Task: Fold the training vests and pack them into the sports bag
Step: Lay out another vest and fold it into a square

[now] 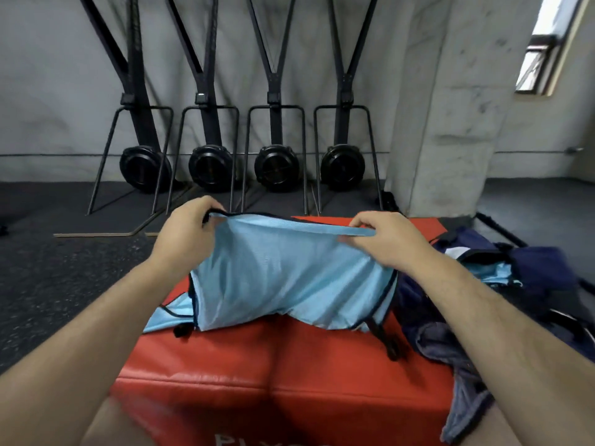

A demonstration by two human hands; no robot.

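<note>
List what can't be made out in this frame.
All head view.
Inside of the sports bag: hidden by its own folds and the right forearm; vest count unclear.
Lettering on the red box: cut off by the bottom edge.
Fingertips of the left hand and right hand: behind the blue vest.

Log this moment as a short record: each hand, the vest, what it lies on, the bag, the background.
left hand: grip pinches the vest's top edge near its left end
right hand: grip pinches the same edge near its right end
vest: light blue mesh, dark trim; top edge lifted, lower part resting on the box
box: red, padded, under the vest
sports bag: navy, open, at the box's right side; light blue fabric shows inside
background: four black machines in a row
</note>
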